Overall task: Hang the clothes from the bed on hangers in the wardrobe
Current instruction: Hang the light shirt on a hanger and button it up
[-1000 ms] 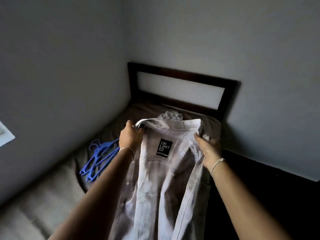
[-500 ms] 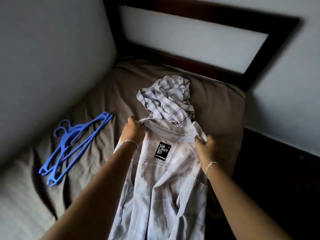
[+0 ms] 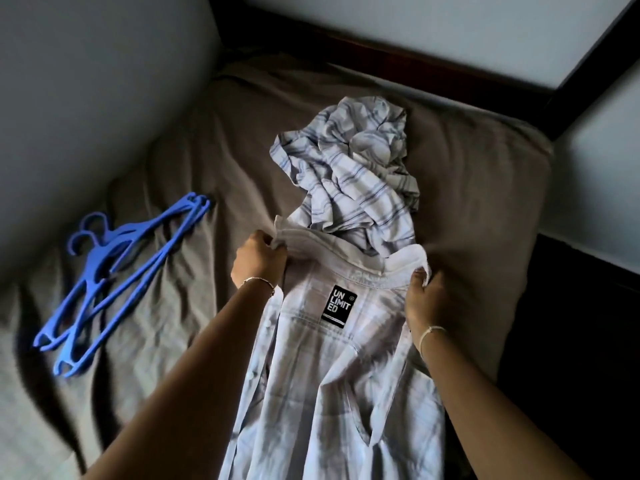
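Observation:
A pale shirt (image 3: 332,382) with a black neck label hangs open in front of me, inside facing up. My left hand (image 3: 258,259) grips the left end of its collar, and my right hand (image 3: 427,296) pinches the right end. Behind the collar a crumpled striped garment (image 3: 349,164) lies on the brown bed sheet (image 3: 194,174). Several blue plastic hangers (image 3: 114,282) lie in a stack on the sheet to the left, apart from both hands.
A grey wall (image 3: 86,64) runs along the bed's left side. The dark wooden headboard (image 3: 433,69) stands at the far end. Right of the mattress is a dark floor gap (image 3: 571,341).
The view has tilted down and closer to the bed, revealing the striped garment. Both hands have lowered the shirt's collar toward the sheet, keeping their hold.

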The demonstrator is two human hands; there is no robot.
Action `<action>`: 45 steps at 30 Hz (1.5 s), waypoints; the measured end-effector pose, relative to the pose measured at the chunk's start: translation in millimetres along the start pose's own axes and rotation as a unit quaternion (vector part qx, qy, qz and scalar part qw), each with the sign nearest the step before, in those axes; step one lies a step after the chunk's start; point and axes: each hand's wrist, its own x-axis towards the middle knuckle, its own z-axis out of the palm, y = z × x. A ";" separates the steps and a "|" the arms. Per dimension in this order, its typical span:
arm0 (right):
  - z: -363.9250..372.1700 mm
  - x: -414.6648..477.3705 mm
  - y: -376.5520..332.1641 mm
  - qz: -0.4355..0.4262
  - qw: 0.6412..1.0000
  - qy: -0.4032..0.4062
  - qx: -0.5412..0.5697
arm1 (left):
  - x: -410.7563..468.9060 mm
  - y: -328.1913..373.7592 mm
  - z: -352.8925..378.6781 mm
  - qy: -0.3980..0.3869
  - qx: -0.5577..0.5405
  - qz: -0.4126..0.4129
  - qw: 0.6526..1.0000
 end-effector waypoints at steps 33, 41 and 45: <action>233.6 -241.3 -55.7 -0.352 0.757 -0.417 -0.359 | 45.0 -264.3 -94.2 0.195 -0.749 -0.353 0.525; 235.7 -240.8 -54.3 -0.347 0.755 -0.421 -0.363 | 70.8 -258.5 -103.4 0.208 -0.758 -0.341 0.516; 237.2 -237.6 -50.0 -0.350 0.758 -0.425 -0.351 | 79.6 -258.7 -101.8 0.175 -0.753 -0.341 0.536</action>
